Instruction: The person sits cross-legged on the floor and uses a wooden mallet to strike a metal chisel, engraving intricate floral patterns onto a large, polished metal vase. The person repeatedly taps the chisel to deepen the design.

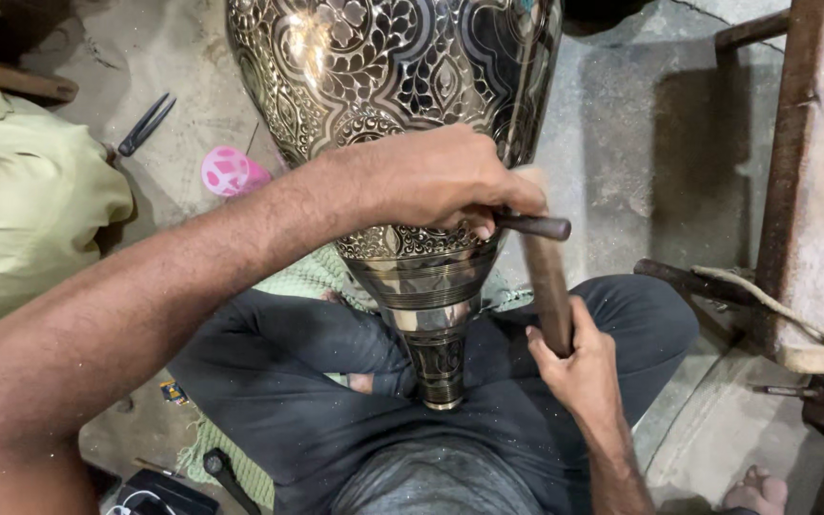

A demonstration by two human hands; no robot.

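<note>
- A large engraved metal vase [402, 114] was laid across the seated person's lap, its neck pointing towards the body.
- The left hand [431, 181] was closed around a dark chisel [531, 226] set against the vase's patterned band.
- The right hand [579, 367] was gripped tight on a wooden mallet [545, 277], raised beside the chisel.
- The engraving step appeared under way; a measured, square strike on the chisel head seemed called for.

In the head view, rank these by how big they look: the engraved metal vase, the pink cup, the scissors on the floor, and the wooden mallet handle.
1. Engraved metal vase, by far the largest, though cut off at the top.
2. Wooden mallet handle, partly hidden by the right hand.
3. Pink cup and scissors: look alike in size, so unranked.
</note>
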